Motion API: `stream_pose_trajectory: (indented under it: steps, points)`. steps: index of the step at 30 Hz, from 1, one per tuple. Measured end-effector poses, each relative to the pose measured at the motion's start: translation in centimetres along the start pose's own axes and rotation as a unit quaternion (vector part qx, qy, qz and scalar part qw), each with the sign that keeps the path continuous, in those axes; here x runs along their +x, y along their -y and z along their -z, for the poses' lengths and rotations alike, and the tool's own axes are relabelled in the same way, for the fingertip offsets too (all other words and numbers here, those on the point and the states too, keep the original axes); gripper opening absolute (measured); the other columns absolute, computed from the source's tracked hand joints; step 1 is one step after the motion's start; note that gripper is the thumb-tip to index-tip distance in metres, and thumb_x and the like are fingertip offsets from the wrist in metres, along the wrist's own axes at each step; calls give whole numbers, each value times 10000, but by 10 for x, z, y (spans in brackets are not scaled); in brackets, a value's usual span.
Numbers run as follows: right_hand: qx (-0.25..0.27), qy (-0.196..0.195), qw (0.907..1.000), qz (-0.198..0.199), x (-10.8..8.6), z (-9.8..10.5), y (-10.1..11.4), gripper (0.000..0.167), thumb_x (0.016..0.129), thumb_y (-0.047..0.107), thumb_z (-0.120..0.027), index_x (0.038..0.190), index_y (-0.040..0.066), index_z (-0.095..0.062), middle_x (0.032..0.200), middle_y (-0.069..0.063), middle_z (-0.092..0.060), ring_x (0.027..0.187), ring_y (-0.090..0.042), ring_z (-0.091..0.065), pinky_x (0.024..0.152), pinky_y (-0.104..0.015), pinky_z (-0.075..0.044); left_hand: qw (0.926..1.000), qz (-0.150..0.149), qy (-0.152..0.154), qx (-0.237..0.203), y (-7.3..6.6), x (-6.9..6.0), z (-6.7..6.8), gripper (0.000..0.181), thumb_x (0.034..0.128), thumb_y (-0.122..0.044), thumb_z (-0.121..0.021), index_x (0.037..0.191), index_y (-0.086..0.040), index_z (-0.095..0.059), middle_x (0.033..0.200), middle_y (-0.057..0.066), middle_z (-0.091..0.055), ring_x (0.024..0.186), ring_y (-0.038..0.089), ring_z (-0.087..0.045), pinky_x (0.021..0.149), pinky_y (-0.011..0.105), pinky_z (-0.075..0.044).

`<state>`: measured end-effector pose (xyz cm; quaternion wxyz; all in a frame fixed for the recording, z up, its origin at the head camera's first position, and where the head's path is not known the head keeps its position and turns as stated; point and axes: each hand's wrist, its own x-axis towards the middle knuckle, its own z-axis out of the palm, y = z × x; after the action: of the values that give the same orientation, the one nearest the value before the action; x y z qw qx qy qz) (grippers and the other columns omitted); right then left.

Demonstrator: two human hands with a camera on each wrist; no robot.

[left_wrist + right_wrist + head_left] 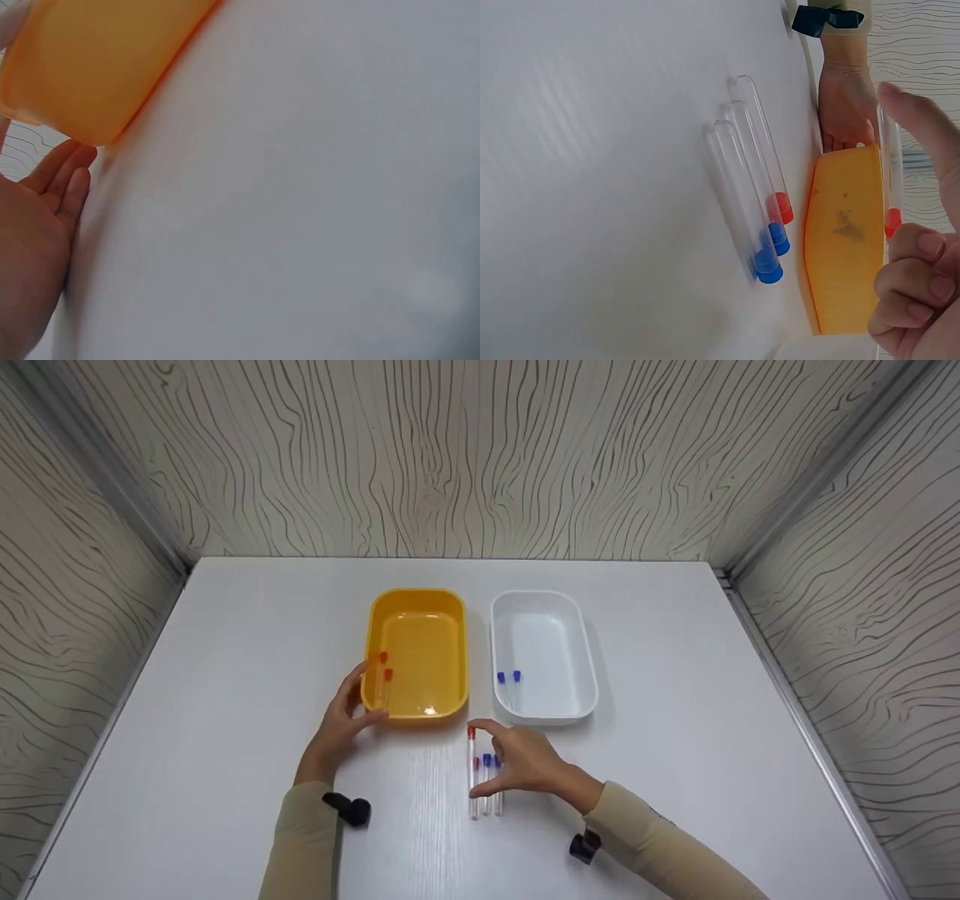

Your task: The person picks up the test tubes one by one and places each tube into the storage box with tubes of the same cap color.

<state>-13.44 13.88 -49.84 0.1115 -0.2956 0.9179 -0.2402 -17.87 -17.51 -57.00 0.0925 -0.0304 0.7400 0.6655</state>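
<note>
My right hand pinches a red-capped test tube lengthwise, thumb near one end and forefinger by the cap. It is held above the table. Under that hand lie a second red-capped tube and two blue-capped tubes, side by side. My left hand grips the left side of the yellow tray, thumb at the near corner. Inside this tray, two red-capped tubes lean by the left wall. In the left wrist view, several fingers of the left hand lie beside the tray's base.
Right of the yellow tray stands a white tray with two blue-capped tubes in its near left corner. Both trays rest on a white table. Wood-patterned panels stand at the back and sides.
</note>
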Motion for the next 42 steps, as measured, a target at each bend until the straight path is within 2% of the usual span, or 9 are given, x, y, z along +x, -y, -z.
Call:
stream_pose_trajectory:
  steps: [9, 16, 26, 32, 42]
  points:
    - [361, 37, 9993, -88, 7, 5, 6, 963, 592, 535, -863, 1383, 148, -475, 576, 129, -314, 510, -6, -251, 469, -155, -188, 9998, 143, -88, 125, 0, 0, -1, 893, 761, -372, -801, 1474, -432, -267, 1572, -39, -317, 1460, 193, -304, 1249, 523, -120]
    - [366, -44, 9993, -32, 15, 8, 9, 947, 602, 506, -869, 1388, 150, -478, 588, 123, -355, 520, -3, -275, 481, -151, -205, 10000, -72, -6, -38, 2, 2, 0, 847, 808, -225, -769, 1478, -399, -282, 1528, 20, -384, 1407, 230, -368, 1236, 546, -155]
    - [402, -194, 9989, -142, 33, 20, 14, 936, 625, 506, -857, 1395, 148, -465, 599, 119, -370, 533, -22, -296, 506, -156, -226, 10000, -51, -18, -13, 1, 1, -1, 844, 810, -235, -769, 1480, -393, -283, 1542, 14, -368, 1387, 223, -377, 1233, 545, -168]
    - [439, -71, 9985, -320, 44, 23, 17, 940, 649, 490, -850, 1425, 163, -433, 614, 60, -409, 539, -51, -326, 496, -166, -249, 9999, -165, -10, -1, 1, 1, -1, 833, 820, -220, -760, 1480, -390, -281, 1529, 15, -381, 1371, 223, -392, 1231, 531, -194]
    - [674, -197, 9972, -270, 64, 25, 15, 938, 658, 467, -850, 1427, 141, -425, 615, 46, -453, 537, -46, -348, 511, -166, -269, 10000, -49, 9, -48, 1, 1, 0, 830, 811, -265, -771, 1467, -424, -288, 1540, 6, -369, 1423, 219, -351, 1241, 540, -140]
